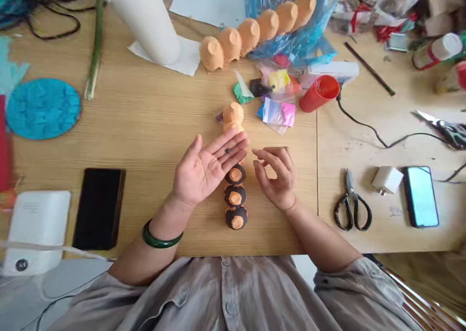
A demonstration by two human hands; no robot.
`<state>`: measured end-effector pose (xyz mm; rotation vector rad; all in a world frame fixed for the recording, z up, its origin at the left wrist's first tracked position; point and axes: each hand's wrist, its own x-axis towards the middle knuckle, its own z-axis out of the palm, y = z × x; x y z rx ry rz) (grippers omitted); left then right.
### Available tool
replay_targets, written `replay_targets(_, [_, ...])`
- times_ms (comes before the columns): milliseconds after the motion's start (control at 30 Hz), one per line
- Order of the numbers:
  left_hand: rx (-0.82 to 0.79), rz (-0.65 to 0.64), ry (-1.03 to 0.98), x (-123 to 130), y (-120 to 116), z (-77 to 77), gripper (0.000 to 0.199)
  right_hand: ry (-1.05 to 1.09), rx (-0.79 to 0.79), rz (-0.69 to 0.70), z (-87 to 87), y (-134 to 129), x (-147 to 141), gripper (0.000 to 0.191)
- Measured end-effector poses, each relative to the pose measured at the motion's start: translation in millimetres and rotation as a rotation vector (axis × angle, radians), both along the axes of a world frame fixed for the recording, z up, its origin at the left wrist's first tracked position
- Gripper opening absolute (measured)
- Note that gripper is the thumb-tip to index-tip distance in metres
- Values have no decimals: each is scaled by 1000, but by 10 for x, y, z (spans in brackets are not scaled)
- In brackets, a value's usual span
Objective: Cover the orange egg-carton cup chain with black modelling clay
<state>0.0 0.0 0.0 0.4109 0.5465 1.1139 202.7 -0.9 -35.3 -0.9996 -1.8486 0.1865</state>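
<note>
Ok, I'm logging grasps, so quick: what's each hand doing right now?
Left hand: open, palm up, with a small dark piece lying on it.
Right hand: partly open, loosely curled, holding nothing visible.

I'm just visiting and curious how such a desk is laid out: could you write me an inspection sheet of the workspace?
Surface: wood-grain table, upright seam right of centre.
Job's things: orange bumpy strip, partly hidden by the left hand; three bumps nearest the person show dark rings. Dark speck on the left hand's fingers.
Clutter: black-handled scissors, lit phone, red cup, coloured packets.
Grip: left hand open, palm up; right hand loosely curled, nothing seen in it.
Cables: black cable at right; white cable at far left.
Surroundings: other people, nothing seen.
</note>
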Motion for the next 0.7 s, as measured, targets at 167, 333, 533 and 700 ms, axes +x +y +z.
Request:
replay_targets(167, [8, -177, 112, 102, -106, -13, 62, -134, 73, -35, -8, -85, -45, 22])
replay_targets(333, [161, -201, 194, 123, -178, -72, 57, -127, 113, -68, 36, -94, -72, 11])
replay_targets(533, [217, -17, 529, 107, -185, -47, 41, 111, 18, 17, 92, -99, -67, 11])
replay_targets(700, [99, -58, 490, 140, -167, 1, 37, 222, -101, 49, 56, -119, -92, 12])
